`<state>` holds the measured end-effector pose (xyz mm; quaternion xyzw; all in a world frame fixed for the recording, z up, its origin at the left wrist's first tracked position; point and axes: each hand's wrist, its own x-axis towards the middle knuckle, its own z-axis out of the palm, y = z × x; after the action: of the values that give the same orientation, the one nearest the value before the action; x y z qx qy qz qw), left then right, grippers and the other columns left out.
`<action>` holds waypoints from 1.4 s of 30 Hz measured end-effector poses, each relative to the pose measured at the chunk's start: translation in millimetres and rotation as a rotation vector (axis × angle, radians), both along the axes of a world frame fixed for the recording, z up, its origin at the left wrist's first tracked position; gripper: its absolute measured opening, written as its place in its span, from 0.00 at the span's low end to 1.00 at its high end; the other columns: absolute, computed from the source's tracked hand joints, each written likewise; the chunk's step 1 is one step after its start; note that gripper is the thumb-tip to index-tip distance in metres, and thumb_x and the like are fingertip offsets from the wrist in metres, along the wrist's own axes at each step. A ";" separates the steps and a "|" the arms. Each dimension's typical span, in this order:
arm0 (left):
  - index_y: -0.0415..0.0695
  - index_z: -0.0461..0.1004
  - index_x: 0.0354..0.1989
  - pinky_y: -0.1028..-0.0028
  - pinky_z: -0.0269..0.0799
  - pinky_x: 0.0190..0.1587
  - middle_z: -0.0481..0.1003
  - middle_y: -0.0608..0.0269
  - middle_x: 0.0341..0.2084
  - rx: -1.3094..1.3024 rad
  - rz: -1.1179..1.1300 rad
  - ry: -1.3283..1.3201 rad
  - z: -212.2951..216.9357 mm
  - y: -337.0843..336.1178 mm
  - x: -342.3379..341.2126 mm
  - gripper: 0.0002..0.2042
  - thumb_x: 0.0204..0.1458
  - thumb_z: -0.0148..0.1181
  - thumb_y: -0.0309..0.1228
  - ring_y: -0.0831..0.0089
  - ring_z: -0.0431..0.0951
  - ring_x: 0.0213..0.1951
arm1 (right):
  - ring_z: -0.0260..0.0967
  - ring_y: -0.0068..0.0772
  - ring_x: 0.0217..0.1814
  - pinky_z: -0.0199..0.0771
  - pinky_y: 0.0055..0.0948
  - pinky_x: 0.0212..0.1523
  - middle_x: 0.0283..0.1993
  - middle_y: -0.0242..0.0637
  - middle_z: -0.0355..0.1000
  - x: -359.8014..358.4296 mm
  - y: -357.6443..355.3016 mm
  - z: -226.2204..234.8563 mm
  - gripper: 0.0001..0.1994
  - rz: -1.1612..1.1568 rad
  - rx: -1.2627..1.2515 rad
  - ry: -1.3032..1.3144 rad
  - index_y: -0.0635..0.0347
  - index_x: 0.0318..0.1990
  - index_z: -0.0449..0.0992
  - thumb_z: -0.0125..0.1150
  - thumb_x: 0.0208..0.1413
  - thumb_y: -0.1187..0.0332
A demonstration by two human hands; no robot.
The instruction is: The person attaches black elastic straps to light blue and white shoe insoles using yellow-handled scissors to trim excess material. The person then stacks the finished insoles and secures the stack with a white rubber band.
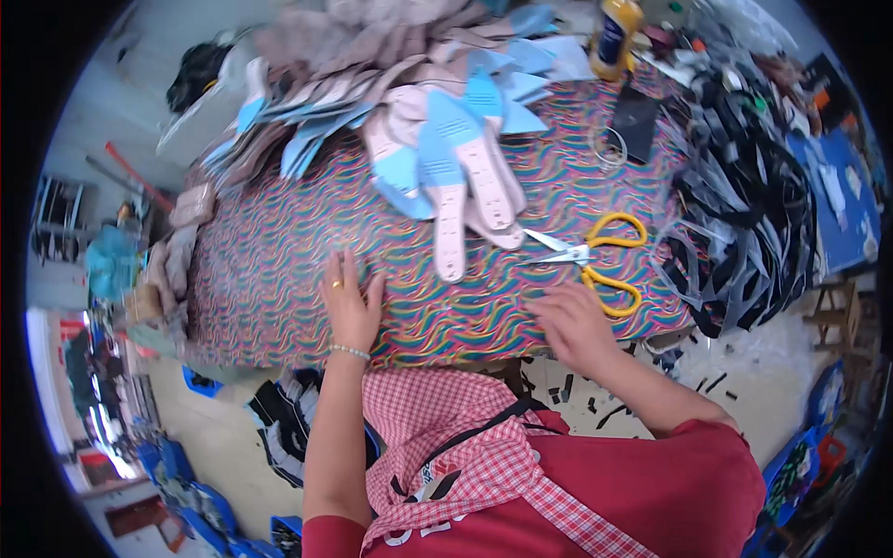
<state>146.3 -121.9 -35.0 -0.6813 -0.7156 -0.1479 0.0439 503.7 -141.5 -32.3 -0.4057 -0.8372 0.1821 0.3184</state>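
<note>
My left hand [350, 299] lies on the patterned tablecloth [270, 279] near the front edge, fingers stretched out and holding nothing. It wears a ring and a beaded bracelet. My right hand [574, 324] rests on the cloth with its fingers pointing left, slightly bent and apart, and nothing shows in them. Just beyond it lie scissors [584, 253] with yellow handles, their blades spread and pointing left. Ahead, between the hands, lie several loose flat pieces [449, 223], pale pink and light blue with a long narrow end marked by small dots.
A large heap of similar pieces [326, 93] covers the far side. A yellow bottle [614, 39] stands at the back right, beside a dark flat piece [634, 126] and a clear ring [609, 147]. Tangled black and clear strips [744, 195] hang over the right edge. Dark scraps [595, 405] litter the floor.
</note>
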 end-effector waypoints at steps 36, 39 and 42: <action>0.40 0.64 0.60 0.51 0.47 0.65 0.58 0.45 0.62 0.004 0.012 0.029 -16.9 1.6 2.9 0.23 0.60 0.48 0.40 0.50 0.53 0.65 | 0.74 0.50 0.41 0.72 0.41 0.43 0.40 0.50 0.75 220.6 164.5 84.4 0.28 -1.164 -0.089 -0.372 0.64 0.39 0.79 0.52 0.54 0.44; 0.40 0.64 0.60 0.51 0.46 0.65 0.58 0.45 0.63 0.000 -0.003 0.015 -13.4 5.9 6.5 0.23 0.60 0.48 0.40 0.50 0.53 0.65 | 0.72 0.51 0.49 0.72 0.40 0.49 0.49 0.51 0.73 251.6 212.4 70.8 0.26 -1.259 -0.157 -0.486 0.65 0.43 0.78 0.48 0.55 0.49; 0.40 0.64 0.59 0.51 0.46 0.65 0.58 0.46 0.63 -0.007 -0.005 0.009 -11.2 10.0 10.6 0.22 0.60 0.48 0.39 0.50 0.52 0.66 | 0.76 0.40 0.46 0.74 0.34 0.45 0.41 0.47 0.77 321.9 288.2 88.5 0.18 -1.157 -0.145 -0.370 0.62 0.38 0.79 0.48 0.54 0.59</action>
<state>156.9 -112.0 -46.2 -0.6840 -0.7141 -0.1425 0.0445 825.6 146.8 56.2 -0.8401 -0.5081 -0.0371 0.1863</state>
